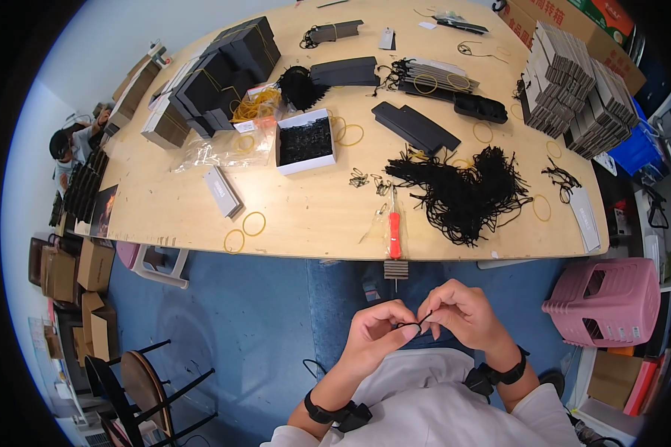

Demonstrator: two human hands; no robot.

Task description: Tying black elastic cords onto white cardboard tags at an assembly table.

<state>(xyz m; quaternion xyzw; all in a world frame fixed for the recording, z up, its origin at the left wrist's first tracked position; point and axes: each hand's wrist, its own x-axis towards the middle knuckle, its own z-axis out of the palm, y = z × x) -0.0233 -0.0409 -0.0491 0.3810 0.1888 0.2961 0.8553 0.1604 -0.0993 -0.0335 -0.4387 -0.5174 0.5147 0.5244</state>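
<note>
In front of my lap, just off the table's near edge, a thin black cord runs between my two hands, part of it bent into a loop. My left hand pinches one part between thumb and fingers. Close beside it, my right hand pinches the other part with thumb and forefinger. Both hands wear black wrist straps. Beyond them, on the table, a tool with a red handle lies by the edge. A big tangled pile of black cords spreads to its right. Small metal clips lie beyond the tool.
A white box of small black pieces stands mid-table. Dark card stacks rise at the left, grey card stacks at the right. Yellow rubber bands are scattered about. A pink stool stands right, a chair left. Another person is far left.
</note>
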